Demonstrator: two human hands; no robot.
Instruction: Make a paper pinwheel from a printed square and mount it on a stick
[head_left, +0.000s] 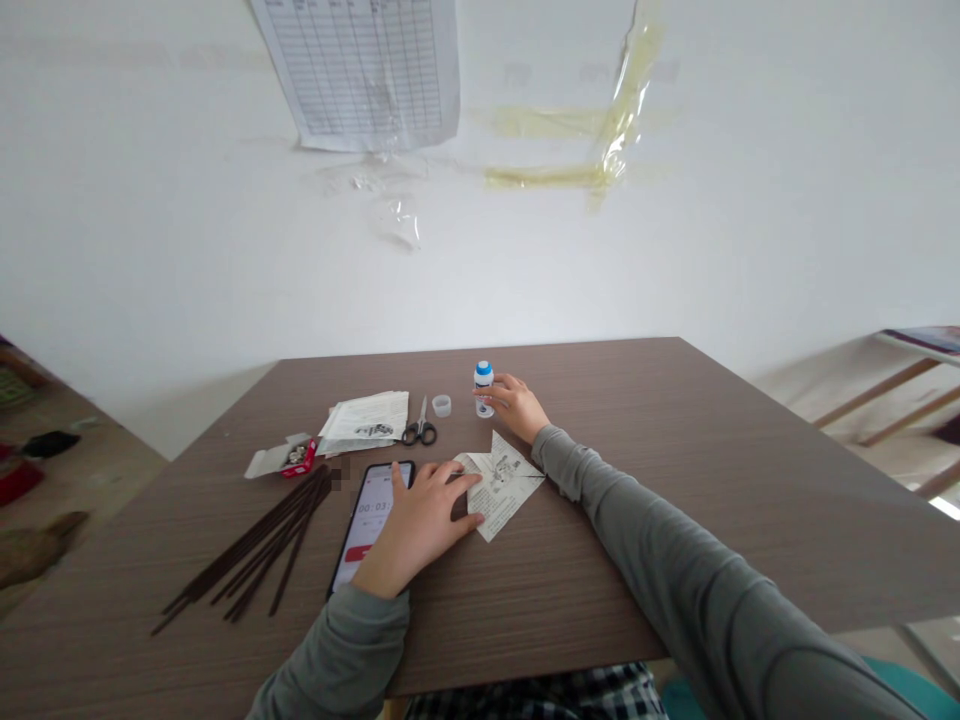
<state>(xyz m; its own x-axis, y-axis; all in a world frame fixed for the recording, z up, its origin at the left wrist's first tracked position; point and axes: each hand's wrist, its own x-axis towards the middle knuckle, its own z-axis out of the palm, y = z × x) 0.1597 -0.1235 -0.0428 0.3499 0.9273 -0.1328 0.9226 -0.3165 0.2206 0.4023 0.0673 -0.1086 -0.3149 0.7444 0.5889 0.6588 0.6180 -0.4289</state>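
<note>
Two grey sleeves [645, 560] of yours come in from the bottom edge. Checked cloth [540, 695] shows at bottom centre, below the edge of the table [720, 500].

Your left hand [424, 515], lower centre: digits spread, fingertips and thumb on the left side of the folded paper [501, 490]. The paper lies on the table just right of that hand, its points facing up, down and right. Judged handling: very light, thin, easily creased or torn; flat fingertips near an edge should steady it without crushing the folds.

Partly under your left wrist, the phone [371, 520] displays a running-style time readout. Left of it, dark sticks [259, 545] fan toward the lower left; judged stiff, slim, prone to roll.

Farther up, left: red box [301, 456], flap open, small pieces inside too fine to identify. Beside it, loose printed sheets [367, 418], then scissors [419, 432] and a small translucent cup [442, 405].

Your right hand [519, 405], centre: fingers curved about the right side of the upright bottle [482, 380], blue-topped; you cannot tell grip firmness from here. Judged handling: light, smooth, possibly slippery, easily tipped; hold around the body, below the top.

Farthest, the wall [225, 250] carries a gridded sheet [375, 80], upper left of centre.
</note>
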